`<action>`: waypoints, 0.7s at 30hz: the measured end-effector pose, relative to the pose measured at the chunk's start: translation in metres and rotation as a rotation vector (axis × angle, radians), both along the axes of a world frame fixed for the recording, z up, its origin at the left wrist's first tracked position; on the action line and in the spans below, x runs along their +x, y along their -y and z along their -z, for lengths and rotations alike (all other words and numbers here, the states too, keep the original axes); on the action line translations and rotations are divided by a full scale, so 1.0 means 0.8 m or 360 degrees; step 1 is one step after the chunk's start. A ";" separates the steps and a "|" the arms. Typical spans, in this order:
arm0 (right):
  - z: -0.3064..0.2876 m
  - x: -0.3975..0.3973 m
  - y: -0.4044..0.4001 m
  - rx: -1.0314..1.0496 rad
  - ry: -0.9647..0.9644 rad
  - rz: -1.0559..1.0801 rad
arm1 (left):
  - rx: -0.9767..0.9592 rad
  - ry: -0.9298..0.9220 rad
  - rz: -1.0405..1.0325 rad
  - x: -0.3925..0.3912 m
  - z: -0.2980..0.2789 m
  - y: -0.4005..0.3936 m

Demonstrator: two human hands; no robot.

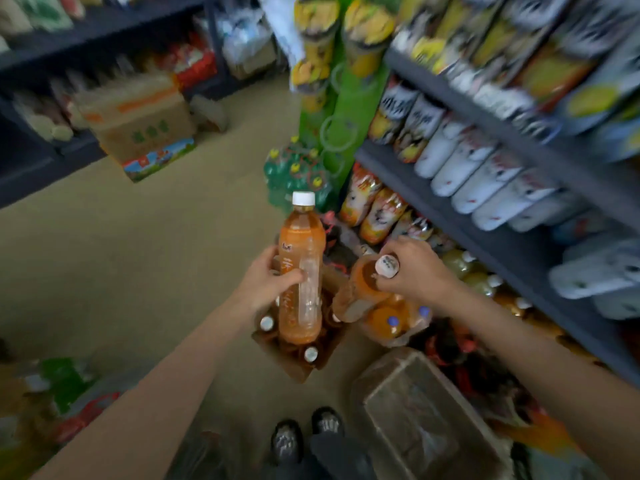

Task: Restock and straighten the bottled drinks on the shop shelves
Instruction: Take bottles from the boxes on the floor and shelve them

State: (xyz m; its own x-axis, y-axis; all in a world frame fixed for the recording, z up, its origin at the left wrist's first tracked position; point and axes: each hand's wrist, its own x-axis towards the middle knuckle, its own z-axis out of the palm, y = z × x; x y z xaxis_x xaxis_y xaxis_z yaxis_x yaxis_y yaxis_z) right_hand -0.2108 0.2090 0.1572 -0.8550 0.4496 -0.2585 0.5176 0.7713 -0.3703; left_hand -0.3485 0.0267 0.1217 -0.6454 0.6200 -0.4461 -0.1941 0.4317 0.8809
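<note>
My left hand (266, 277) grips an orange tea bottle (301, 271) with a white cap around its middle and holds it upright above an open cardboard box (298, 370) on the floor. Several more white-capped bottles stand in that box. My right hand (412, 271) is closed around the neck of a second orange bottle (367, 285), just under its white cap, with the bottle tilted. Below it lies a plastic-wrapped pack of orange bottles with blue caps (394, 322). The dark shelves (485, 237) on the right hold rows of bottled drinks.
A wrapped brown box (415, 410) stands on the floor by my shoes (304, 434). A shrink-wrapped pack of green bottles (294, 174) sits at the foot of a green display stand (339, 109). A cardboard carton (138, 129) stands across the aisle on the left.
</note>
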 end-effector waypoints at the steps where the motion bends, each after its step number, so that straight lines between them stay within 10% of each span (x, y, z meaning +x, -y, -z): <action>1: -0.057 0.015 -0.008 0.0034 -0.0068 0.0036 | 0.0068 -0.0066 0.0077 0.005 -0.036 -0.024; 10: -0.423 0.262 -0.031 0.0526 -0.0946 0.0587 | 0.0719 -0.0234 0.0604 0.157 -0.332 -0.197; 16: -0.502 0.467 -0.042 0.0433 -0.1949 0.1255 | 0.0914 -0.0270 0.0954 0.357 -0.436 -0.247; 21: -0.502 0.657 -0.042 0.0385 -0.2017 0.1568 | 0.0982 -0.0246 0.1180 0.554 -0.461 -0.264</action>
